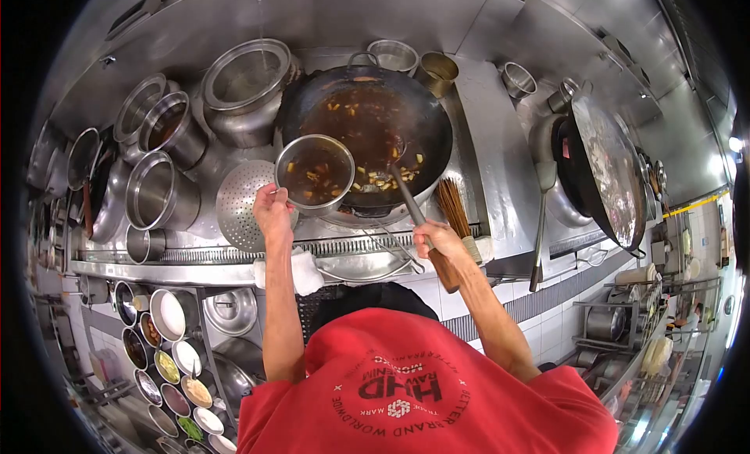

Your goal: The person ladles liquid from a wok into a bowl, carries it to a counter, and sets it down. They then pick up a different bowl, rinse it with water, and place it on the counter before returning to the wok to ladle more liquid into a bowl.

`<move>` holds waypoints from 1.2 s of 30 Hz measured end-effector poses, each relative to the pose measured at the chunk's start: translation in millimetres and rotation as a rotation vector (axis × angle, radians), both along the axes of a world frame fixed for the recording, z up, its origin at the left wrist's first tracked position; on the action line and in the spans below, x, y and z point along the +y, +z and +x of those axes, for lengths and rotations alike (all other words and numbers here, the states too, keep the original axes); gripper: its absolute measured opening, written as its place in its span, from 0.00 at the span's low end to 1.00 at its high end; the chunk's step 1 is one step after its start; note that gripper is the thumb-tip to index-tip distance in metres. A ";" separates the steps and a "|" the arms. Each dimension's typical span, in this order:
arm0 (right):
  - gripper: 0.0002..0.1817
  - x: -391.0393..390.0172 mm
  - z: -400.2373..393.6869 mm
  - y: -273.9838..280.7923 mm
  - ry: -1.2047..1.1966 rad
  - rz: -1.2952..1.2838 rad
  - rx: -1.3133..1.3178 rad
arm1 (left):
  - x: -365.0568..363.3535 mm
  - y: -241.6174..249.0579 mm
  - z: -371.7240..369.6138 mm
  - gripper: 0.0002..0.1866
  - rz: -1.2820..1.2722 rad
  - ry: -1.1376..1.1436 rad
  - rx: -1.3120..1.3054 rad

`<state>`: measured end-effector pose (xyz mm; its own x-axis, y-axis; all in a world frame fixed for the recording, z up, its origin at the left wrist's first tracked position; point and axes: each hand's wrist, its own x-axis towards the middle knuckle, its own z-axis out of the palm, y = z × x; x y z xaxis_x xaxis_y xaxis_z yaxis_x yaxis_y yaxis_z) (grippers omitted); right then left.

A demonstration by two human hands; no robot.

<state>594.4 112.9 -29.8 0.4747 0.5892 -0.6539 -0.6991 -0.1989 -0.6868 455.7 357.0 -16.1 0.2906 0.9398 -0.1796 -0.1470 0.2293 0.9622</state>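
Observation:
At the rim of a steel bowl [314, 175] my left hand [273, 213] is closed, holding it over the near left edge of a black wok [439, 130]. Brown liquid with yellowish pieces fills part of the bowl. The wok holds similar brown sauce with pieces gathered near its front. My right hand [440, 243] grips the wooden handle of a ladle [410, 200], whose head sits in the sauce at the wok's right side. A perforated strainer [242, 208] lies just left of my left hand, and a bamboo brush [453, 208] stands right of the wok.
Several steel pots, including a large lidded one [244, 122], stand to the left. A second wok [609, 169] is tilted up at the right, beside a spatula [541, 219]. White cloth [306, 273] lies on the front edge. Seasoning bowls [167, 315] sit at the lower left.

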 end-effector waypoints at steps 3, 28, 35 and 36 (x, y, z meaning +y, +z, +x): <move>0.13 -6.3 -0.4 9.5 -0.063 0.210 0.358 | 0.3 0.2 -1.4 0.07 -0.001 -0.001 -0.014; 0.22 -28.3 -33.8 132.7 0.512 -0.143 -0.357 | 4.8 -9.7 -2.6 0.06 -0.019 -0.003 -0.043; 0.27 -38.7 -28.2 126.6 0.550 -0.218 -1.034 | 6.1 -16.7 -4.4 0.06 -0.006 -0.016 -0.056; 0.27 -34.8 -23.6 132.3 0.484 -0.243 -0.937 | 5.5 -12.9 -4.2 0.06 -0.016 -0.023 -0.062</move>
